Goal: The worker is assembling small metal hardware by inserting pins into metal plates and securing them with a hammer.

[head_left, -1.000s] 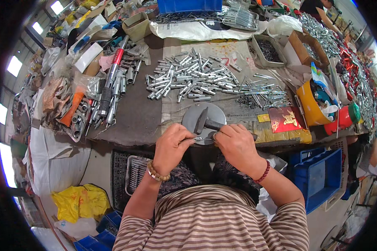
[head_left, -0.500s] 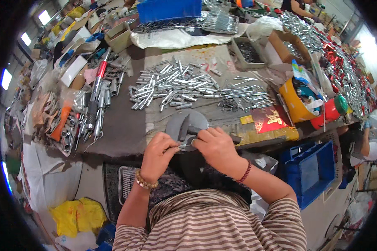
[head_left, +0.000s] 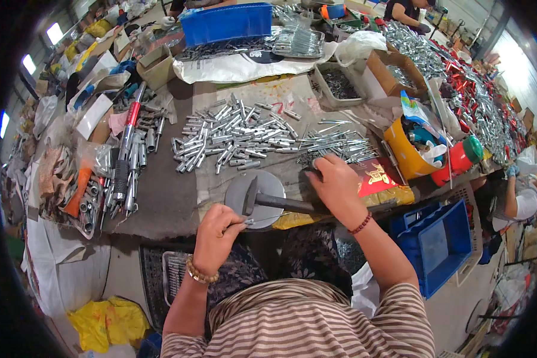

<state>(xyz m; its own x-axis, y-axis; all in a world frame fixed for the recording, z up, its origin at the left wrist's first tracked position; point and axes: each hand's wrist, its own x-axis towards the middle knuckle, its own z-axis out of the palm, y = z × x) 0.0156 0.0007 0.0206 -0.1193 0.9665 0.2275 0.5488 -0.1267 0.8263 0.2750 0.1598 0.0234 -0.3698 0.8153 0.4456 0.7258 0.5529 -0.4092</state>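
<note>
My left hand (head_left: 216, 234) pinches a small silver metal tube (head_left: 248, 222) at the near edge of a round grey metal disc (head_left: 269, 184). Across the disc lies a hammer (head_left: 289, 204), its head on the plate and its dark handle pointing right, in neither hand. My right hand (head_left: 340, 190) is past the handle, fingers curled at the near edge of a pile of thin metal rods (head_left: 339, 141). Whatever its fingertips hold is hidden. A heap of silver metal tubes (head_left: 232, 131) is spread behind the disc.
A red card (head_left: 377, 177) lies right of my right hand, near a yellow container (head_left: 413, 146) and a red jar with a green lid (head_left: 457, 160). Tools and sockets (head_left: 131, 155) crowd the left. A blue bin (head_left: 227, 25) stands behind; blue crates (head_left: 438, 244) sit below right.
My right hand has left the left hand and moved right and away to the rod pile. My left hand keeps its tube near the disc. The hammer now shows plainly on the disc.
</note>
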